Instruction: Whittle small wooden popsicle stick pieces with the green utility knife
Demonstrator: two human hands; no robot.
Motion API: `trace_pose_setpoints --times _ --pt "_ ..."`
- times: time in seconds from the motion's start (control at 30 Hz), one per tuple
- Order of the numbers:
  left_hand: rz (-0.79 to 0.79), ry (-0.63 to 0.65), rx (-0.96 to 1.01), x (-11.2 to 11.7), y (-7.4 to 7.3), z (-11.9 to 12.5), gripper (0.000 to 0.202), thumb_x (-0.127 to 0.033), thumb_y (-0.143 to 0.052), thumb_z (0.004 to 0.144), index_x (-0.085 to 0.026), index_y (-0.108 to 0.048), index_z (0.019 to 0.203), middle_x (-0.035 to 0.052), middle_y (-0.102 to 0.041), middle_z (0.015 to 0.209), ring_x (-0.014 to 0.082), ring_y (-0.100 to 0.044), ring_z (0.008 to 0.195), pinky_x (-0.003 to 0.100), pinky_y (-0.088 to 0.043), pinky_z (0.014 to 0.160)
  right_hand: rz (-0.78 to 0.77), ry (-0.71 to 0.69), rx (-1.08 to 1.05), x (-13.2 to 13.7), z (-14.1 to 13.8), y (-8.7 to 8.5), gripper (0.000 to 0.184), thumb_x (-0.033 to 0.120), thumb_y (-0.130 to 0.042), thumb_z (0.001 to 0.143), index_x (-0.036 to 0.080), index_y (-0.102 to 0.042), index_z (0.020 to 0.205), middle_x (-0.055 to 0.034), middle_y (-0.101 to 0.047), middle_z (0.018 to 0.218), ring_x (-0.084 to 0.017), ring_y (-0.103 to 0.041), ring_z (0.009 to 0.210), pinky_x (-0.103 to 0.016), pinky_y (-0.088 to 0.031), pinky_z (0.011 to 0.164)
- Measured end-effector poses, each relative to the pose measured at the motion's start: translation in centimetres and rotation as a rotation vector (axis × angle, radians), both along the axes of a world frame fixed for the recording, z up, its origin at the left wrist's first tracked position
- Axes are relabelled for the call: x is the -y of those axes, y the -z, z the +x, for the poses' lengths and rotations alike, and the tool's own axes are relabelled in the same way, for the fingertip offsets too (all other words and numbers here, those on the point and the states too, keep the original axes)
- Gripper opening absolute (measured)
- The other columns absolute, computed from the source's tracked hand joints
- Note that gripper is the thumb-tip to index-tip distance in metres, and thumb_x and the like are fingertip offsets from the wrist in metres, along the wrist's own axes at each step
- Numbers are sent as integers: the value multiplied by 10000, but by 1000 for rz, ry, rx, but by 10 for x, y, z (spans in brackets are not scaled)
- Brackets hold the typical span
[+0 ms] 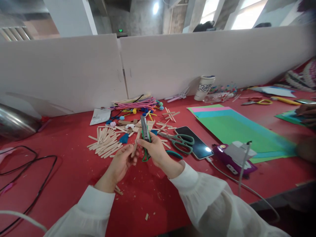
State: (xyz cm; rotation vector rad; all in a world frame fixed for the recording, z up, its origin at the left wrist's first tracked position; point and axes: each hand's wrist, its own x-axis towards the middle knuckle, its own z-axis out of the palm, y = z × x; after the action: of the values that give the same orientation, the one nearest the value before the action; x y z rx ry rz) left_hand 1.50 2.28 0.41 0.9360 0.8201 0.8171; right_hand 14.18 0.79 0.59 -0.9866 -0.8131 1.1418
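My left hand is closed on a wooden craft stick, held tilted over the red table. In my right hand is a box cutter with a dark and green body, its upper end pointing away from me. The cutter is right beside the stick; whether the two touch I cannot tell. Just beyond my hands lies a heap of loose craft sticks. Green-handled scissors rest to the right of my right hand, partly over a phone.
Pipe cleaners lie behind the sticks. At right are coloured paper sheets, a purple power strip with a plugged-in charger, and a white cup. Another person's hand is at the right edge. Black cables and a metal container stand left.
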Motion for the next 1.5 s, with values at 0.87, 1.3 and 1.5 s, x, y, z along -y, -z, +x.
trace_pose_setpoints --times 0.87,1.3,1.5 --pt "247 -167 -118 -5 8 1 301 -391 -719 597 -169 -518 625 -74 -485 519 49 -415 460 179 -326 470 32 1 121 0 1 2 247 328 -659 603 206 -492 738 100 -429 517 -74 -385 434 -218 -321 441" --pt "383 -234 -194 -4 10 0 241 -379 -684 635 -171 -590 710 -65 -520 525 77 -473 475 201 -401 499 61 45 289 1 1 1 236 324 -610 640 202 -492 804 97 -405 561 -81 -355 467 -226 -321 466" --pt "383 -310 -231 -4 10 1 323 -432 -695 622 -171 -594 781 -42 -585 604 93 -524 502 219 -456 502 76 99 384 1 2 2 206 325 -602 642 207 -451 717 78 -422 589 -97 -388 529 -233 -340 511"
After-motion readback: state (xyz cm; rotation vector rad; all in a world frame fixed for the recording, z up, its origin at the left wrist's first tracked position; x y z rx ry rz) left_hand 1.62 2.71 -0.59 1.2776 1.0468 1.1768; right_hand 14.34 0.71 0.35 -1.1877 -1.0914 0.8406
